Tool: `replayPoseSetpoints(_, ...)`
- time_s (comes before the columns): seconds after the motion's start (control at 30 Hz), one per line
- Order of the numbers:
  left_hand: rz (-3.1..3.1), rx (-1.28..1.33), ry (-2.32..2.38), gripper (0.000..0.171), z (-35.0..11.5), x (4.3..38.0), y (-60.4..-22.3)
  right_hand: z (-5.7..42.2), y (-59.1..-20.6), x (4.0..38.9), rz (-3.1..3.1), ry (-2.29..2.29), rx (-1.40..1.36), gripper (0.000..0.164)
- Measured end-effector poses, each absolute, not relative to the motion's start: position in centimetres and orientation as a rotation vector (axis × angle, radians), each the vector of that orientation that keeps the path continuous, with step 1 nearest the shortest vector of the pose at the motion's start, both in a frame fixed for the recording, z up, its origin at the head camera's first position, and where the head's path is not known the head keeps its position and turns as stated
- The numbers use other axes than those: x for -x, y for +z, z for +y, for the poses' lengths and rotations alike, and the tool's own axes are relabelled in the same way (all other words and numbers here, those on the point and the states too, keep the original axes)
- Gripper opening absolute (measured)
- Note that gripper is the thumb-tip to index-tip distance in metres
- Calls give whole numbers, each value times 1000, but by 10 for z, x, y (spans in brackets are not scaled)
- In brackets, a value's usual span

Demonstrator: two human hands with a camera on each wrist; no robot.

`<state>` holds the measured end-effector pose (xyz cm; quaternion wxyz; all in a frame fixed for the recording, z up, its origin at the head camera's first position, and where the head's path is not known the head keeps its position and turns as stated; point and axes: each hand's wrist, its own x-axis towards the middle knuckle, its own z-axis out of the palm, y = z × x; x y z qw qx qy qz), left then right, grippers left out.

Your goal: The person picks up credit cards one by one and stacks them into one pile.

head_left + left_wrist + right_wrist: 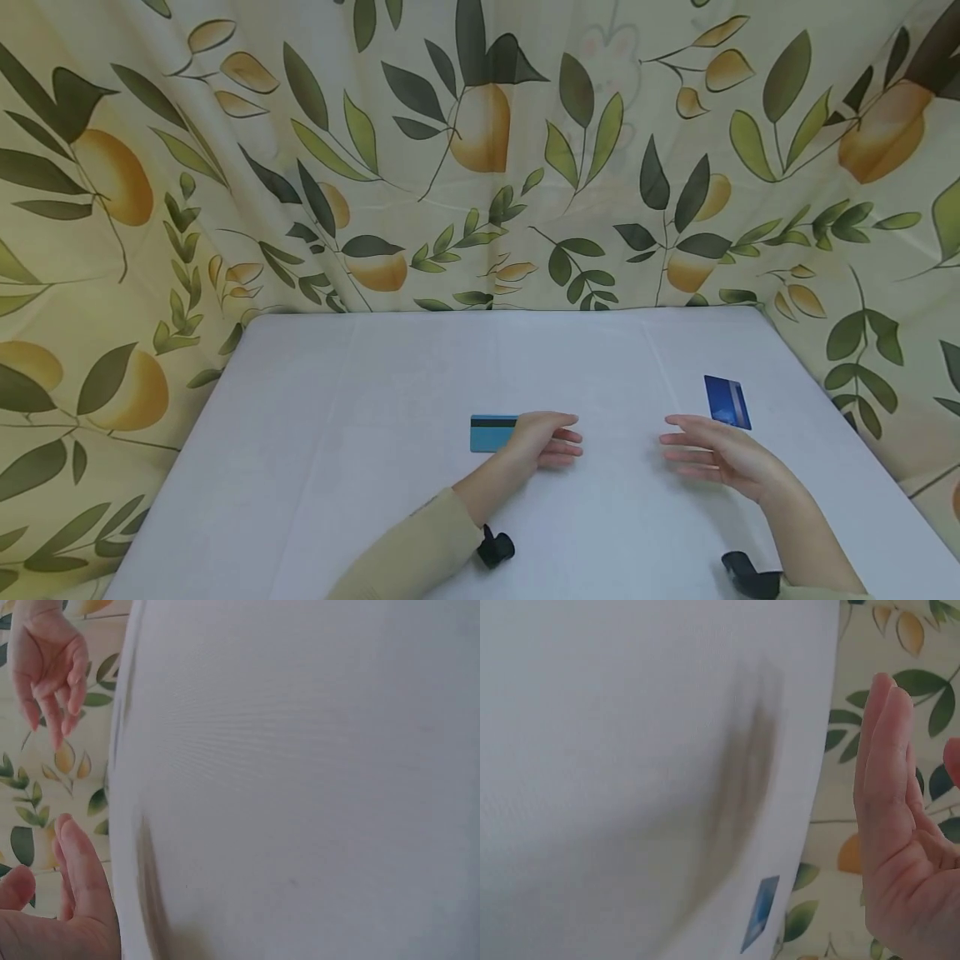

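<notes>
In the head view a light-blue card [491,435] with a dark stripe lies on the white table, its right end hidden behind my left hand [542,442]. That hand is held above the table with loosely extended fingers and nothing in them. My right hand [723,457] faces it across a gap, fingers extended and holding nothing. Just beyond the right hand lies a dark-blue card [727,402] with a pale stripe. In the right wrist view the dark-blue card [760,913] shows near the table edge, apart from the right hand [904,825]. The left wrist view shows both hands empty.
A white cloth covers the table [360,375]. Patterned curtains [420,208] with leaves and fruit hang behind it and at both sides. A small black device [497,547] sits at the left wrist, and another black device [750,575] at the right wrist.
</notes>
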<state>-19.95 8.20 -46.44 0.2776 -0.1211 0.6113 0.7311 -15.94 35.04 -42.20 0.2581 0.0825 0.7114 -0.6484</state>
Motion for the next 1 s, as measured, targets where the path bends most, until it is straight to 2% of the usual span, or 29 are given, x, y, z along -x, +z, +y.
replayPoseSetpoints(0.2, 1585, 355, 1997, 33, 106, 207, -468, 373, -424, 159, 1838, -1872, -271, 21)
replayPoseSetpoints(0.53, 1406, 232, 2050, 37, 138, 216, -474, 411, -426, 161, 1731, -2062, -200, 27)
replayPoseSetpoints(0.67, 1312, 190, 2077, 43, 150, 221, -479, 425, -428, 163, 1722, -2099, -243, 24)
replayPoseSetpoints(0.8, 1247, 158, 2101, 46, 163, 225, -482, 438, -430, 163, 1741, -2087, -300, 13)
replayPoseSetpoints(1.0, 1218, 140, 2114, 47, 183, 232, -482, 455, -434, 163, 1786, -2062, -288, 14)
